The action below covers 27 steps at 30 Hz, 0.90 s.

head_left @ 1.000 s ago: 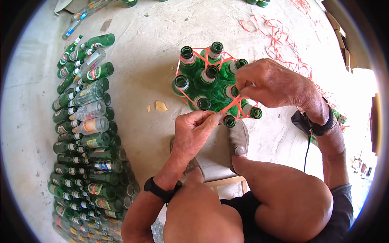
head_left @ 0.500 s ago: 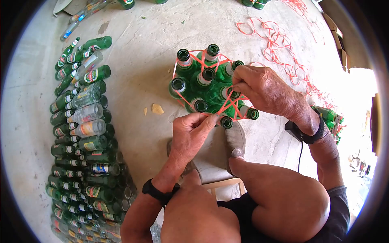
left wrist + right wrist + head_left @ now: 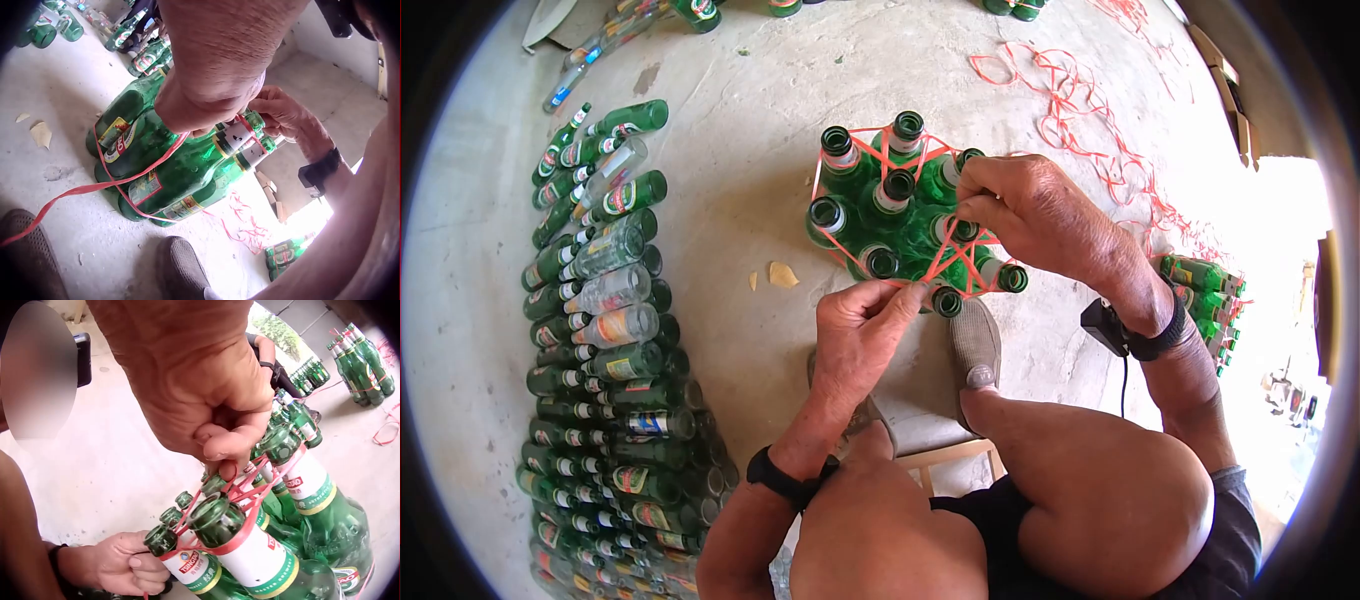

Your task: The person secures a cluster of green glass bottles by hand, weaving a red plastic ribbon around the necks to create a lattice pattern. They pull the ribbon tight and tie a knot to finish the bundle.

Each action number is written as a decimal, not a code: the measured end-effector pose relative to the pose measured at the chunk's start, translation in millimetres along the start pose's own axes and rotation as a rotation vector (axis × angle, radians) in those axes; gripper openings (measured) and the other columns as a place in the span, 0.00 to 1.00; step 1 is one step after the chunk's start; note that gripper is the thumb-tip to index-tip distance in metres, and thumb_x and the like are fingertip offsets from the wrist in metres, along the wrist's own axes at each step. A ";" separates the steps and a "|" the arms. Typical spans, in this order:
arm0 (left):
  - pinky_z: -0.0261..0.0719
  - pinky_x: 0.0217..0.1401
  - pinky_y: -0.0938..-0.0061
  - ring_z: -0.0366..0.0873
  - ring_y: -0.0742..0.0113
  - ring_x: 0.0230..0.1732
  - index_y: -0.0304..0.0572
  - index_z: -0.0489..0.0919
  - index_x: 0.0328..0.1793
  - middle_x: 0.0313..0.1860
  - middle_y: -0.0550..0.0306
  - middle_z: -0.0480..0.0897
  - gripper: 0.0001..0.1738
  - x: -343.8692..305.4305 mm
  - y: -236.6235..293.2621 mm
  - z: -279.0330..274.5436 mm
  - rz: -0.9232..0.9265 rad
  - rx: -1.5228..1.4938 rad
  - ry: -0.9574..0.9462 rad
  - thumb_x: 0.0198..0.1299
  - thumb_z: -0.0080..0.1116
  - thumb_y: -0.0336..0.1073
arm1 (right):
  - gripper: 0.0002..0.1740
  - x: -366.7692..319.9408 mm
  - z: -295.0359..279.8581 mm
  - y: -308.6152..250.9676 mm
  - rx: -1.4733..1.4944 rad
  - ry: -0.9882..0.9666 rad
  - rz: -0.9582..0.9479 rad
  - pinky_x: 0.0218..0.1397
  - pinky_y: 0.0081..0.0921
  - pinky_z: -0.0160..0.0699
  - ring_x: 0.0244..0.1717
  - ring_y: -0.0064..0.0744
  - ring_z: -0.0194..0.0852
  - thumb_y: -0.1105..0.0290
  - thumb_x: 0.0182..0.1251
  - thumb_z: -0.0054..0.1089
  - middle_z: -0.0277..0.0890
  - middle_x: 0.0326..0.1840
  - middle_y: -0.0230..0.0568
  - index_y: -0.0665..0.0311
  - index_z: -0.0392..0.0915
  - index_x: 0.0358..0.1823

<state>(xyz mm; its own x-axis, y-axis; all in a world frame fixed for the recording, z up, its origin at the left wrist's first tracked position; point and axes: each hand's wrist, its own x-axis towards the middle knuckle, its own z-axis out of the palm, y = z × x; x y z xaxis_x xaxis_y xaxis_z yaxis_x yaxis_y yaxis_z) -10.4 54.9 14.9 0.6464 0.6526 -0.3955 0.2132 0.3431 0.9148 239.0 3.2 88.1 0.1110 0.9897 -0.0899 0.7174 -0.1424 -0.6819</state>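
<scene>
A bundle of green glass beer bottles (image 3: 880, 205) stands upright on the floor in front of the person's feet. Red plastic strap (image 3: 81, 190) loops round the bottles' bodies, and more strap (image 3: 253, 503) criss-crosses between the necks. The left hand (image 3: 855, 335) pinches the strap between thumb and forefinger, close beside the nearest bottle neck (image 3: 946, 300). Over the right side of the bundle, the right hand (image 3: 1040, 215) has its thumb and fingers closed on a piece of the strap by the necks. In the left wrist view, a tail of strap trails from the left hand.
Rows of lying bottles (image 3: 625, 360) fill the floor at the left. Loose red strap (image 3: 1080, 110) lies tangled at the back right, near another bottle bundle (image 3: 1200, 280). Two tan scraps (image 3: 783, 275) lie left of the bundle. The person's shoes (image 3: 975, 350) are close to it.
The right hand has shifted left and slightly away from the person, closer over a bottle neck. The left hand keeps its pinch by the nearest neck. The whole head view has drifted slightly.
</scene>
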 end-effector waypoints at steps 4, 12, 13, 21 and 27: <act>0.61 0.28 0.80 0.66 0.85 0.28 0.31 0.93 0.49 0.28 0.74 0.78 0.08 0.0 -0.4 0.8 0.012 -0.013 0.003 0.75 0.73 0.32 | 0.05 -1.0 6.6 4.6 0.085 0.055 -0.012 0.37 0.39 0.80 0.29 0.38 0.82 0.75 0.74 0.63 0.82 0.28 0.47 0.70 0.81 0.38; 0.61 0.30 0.81 0.65 0.86 0.30 0.32 0.93 0.48 0.29 0.74 0.79 0.10 -0.2 -3.1 0.0 0.000 -0.023 0.006 0.75 0.74 0.34 | 0.06 1.4 12.8 -0.8 0.039 0.097 0.108 0.40 0.46 0.86 0.33 0.57 0.87 0.72 0.71 0.65 0.83 0.31 0.56 0.69 0.83 0.40; 0.61 0.30 0.81 0.65 0.86 0.30 0.32 0.93 0.48 0.29 0.74 0.79 0.10 -0.2 -4.0 -0.5 0.003 -0.013 0.007 0.75 0.74 0.34 | 0.06 1.9 12.7 -0.7 0.026 0.096 0.101 0.40 0.46 0.86 0.34 0.57 0.87 0.72 0.71 0.65 0.83 0.31 0.55 0.69 0.82 0.39; 0.64 0.33 0.81 0.67 0.85 0.32 0.32 0.92 0.47 0.31 0.73 0.81 0.10 -0.8 -10.5 -8.6 0.012 0.020 -0.025 0.76 0.72 0.34 | 0.05 7.1 13.7 6.3 -0.143 0.122 -0.177 0.41 0.48 0.86 0.38 0.59 0.88 0.77 0.67 0.67 0.82 0.33 0.52 0.69 0.78 0.36; 0.69 0.37 0.80 0.71 0.83 0.35 0.33 0.92 0.47 0.33 0.70 0.84 0.10 -1.4 -14.2 -14.2 -0.004 0.022 -0.064 0.76 0.72 0.35 | 0.06 2.7 9.1 8.3 -0.275 0.071 -0.268 0.39 0.47 0.88 0.38 0.57 0.88 0.80 0.63 0.66 0.80 0.35 0.50 0.68 0.77 0.37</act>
<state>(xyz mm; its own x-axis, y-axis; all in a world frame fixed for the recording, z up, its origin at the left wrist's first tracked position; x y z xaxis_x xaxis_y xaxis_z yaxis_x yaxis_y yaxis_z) -24.8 58.7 1.4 0.6909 0.6062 -0.3940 0.2317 0.3305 0.9149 239.0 4.7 75.7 -0.0652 0.9904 0.1220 0.8840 0.1140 -0.4534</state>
